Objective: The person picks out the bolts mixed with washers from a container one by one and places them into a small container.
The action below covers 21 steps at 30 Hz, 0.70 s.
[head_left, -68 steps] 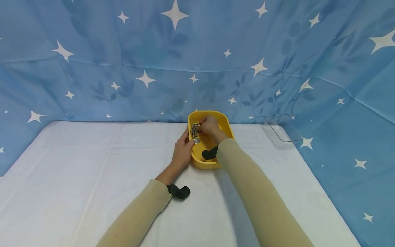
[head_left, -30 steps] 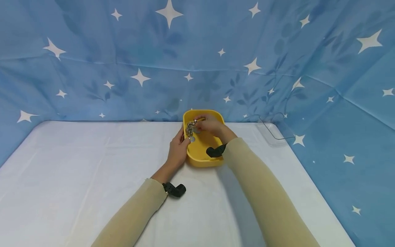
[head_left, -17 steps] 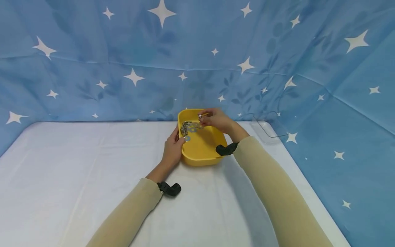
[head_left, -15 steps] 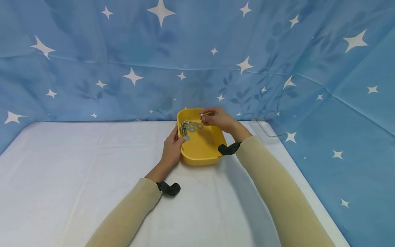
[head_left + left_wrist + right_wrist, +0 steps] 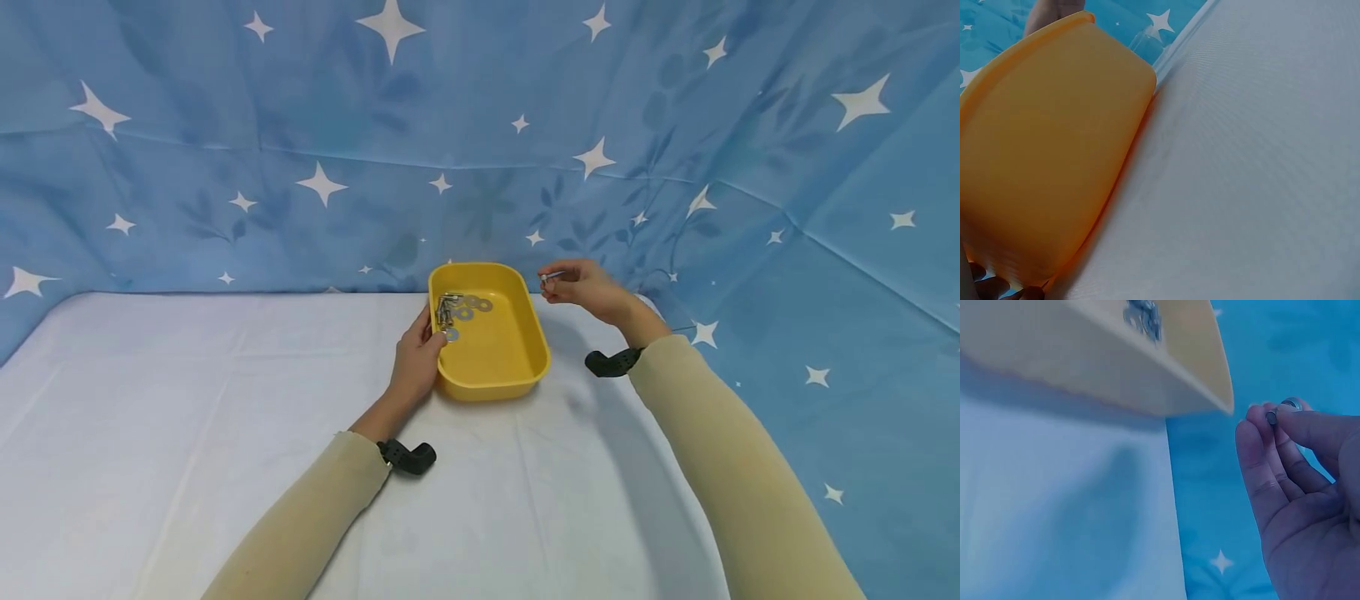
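My left hand [image 5: 420, 354] grips the left wall of a yellow plastic bin [image 5: 495, 367], its thumb over the rim and its fingers on the outside. In the left wrist view, some fingertips [image 5: 991, 287] show below the bin wall. Against the bin's left side lie a cluster of metal bolts [image 5: 446, 312] and several flat washers [image 5: 465, 314]. Right of the bin, my right hand [image 5: 592, 290] is raised and pinches a small silver bolt [image 5: 553, 275] between thumb and fingers. The right wrist view shows the dark shank end [image 5: 1271, 417] and a round shiny metal part [image 5: 1292, 402] by the thumb tip.
The bin stands on a white cloth-covered table [image 5: 285, 433], near its back edge. A blue star-patterned curtain [image 5: 480, 125] hangs behind and along the right side. A clear plastic piece [image 5: 1143, 42] shows faintly beyond the bin in the left wrist view.
The right hand has lifted out of the bin with a bolt and moved right, past the bin's rim. The left hand stays on the bin's left wall. The view has shifted slightly.
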Available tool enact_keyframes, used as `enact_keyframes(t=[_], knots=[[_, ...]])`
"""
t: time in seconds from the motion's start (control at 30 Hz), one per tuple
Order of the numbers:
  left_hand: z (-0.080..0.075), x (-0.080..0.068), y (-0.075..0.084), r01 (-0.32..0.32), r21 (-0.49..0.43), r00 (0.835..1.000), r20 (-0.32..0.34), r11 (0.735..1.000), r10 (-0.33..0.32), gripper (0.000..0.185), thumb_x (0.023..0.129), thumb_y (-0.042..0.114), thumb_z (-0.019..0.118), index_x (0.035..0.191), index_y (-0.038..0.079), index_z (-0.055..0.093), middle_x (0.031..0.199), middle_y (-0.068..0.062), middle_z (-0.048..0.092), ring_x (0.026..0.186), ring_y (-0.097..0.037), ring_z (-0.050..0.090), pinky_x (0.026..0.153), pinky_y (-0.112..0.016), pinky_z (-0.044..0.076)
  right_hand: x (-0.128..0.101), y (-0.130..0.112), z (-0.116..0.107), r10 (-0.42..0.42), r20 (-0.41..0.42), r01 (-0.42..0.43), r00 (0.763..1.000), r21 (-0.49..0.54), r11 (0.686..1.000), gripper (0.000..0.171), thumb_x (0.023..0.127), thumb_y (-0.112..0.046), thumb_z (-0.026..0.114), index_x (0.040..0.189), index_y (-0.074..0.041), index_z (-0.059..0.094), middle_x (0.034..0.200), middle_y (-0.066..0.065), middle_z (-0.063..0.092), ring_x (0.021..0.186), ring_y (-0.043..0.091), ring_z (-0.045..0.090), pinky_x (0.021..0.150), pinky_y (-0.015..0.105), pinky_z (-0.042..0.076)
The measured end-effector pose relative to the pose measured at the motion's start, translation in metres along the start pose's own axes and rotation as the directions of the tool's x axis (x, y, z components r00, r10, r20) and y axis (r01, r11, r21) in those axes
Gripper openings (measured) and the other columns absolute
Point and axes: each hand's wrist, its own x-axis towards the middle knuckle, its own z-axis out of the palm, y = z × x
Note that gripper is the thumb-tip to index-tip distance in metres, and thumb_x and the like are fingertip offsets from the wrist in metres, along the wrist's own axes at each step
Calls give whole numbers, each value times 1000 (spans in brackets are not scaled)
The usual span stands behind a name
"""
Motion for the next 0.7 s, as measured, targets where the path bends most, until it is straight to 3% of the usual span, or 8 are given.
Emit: enact_keyframes(t=[0.23,0.5,0.7], knots=[[2,1,-1,2,1,1000,4,1000,-2,73,93,23,46,162,21,22,165,-4,36,141,-18,49,106,-38,47,-13,12,-28,35,-65,-37,997,-28,999,43,102,-10,57,142,5,48,111,-1,65,101,12,66,93,25,57],[2,3,0,-10,-4,1000,4,1000,10,72,94,21,45,162,20,23,164,-5,37,139,-19,52,104,-37,49,-21,33,-58,42,-102,-50,994,-78,996,47,103,-11,55,144,8,44,105,-9,66,95,3,65,91,21,57],[0,0,0,-9,24,1000,4,1000,9,73,93,22,45,163,19,23,163,-6,39,132,-21,56,100,-34,49,-26,47,-77,55,-127,-63,990,-61,996,48,104,-11,53,146,8,40,104,-11,65,95,1,65,91,21,56]])
